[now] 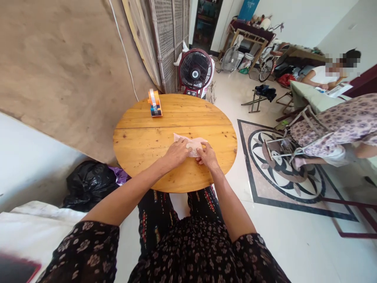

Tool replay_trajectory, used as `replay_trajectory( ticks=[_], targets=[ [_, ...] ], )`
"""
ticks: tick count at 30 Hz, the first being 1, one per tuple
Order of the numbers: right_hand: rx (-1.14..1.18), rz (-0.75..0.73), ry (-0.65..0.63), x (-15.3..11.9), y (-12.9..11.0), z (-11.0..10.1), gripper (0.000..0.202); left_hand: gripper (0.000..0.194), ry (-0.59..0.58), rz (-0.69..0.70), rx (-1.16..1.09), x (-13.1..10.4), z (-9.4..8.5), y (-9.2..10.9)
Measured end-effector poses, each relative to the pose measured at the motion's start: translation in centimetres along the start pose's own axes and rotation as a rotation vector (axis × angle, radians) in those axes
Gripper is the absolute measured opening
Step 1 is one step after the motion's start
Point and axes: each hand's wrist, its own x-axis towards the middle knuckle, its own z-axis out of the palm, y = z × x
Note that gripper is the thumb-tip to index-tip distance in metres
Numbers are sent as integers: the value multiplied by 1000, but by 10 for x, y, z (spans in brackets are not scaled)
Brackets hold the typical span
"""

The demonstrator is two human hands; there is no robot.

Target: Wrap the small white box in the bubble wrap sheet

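Observation:
A small, pale pink, crinkled wrapping sheet (193,147) lies on the round wooden table (138,149). It looks like thin plastic or foam, and I cannot tell whether anything is folded inside it. My left hand (177,151) rests flat across its left part, fingers extended and pressing down on it. At its right end, the curled fingers and thumb of my right hand (208,154) grip the edge. An orange and blue tape dispenser (154,103) with a roll of clear tape stands near the table's far left edge, apart from both hands.
Behind the table stands a dark red electric fan (195,70). A black plastic bag (91,181) sits on the floor to the left. On the right, one person sits at another table (312,96), with a second person in patterned clothes nearby. A folding stool (255,100) stands between.

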Motion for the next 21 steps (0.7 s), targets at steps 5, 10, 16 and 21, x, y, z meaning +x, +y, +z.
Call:
replay_trajectory(
  ticks=[5, 10, 16, 21],
  targets=[
    [33, -74, 60, 6, 4, 5, 39, 33, -43, -9, -7, 2, -1, 0],
    [-57, -188, 193, 9, 6, 9, 34, 32, -97, -32, -1, 7, -5, 1],
    [-36, -363, 197, 6, -2, 15, 34, 30, -149, -61, -2, 16, -10, 2],
    [3, -411, 154, 6, -10, 14, 40, 27, -149, -70, 12, 20, -7, -3]
  ],
)
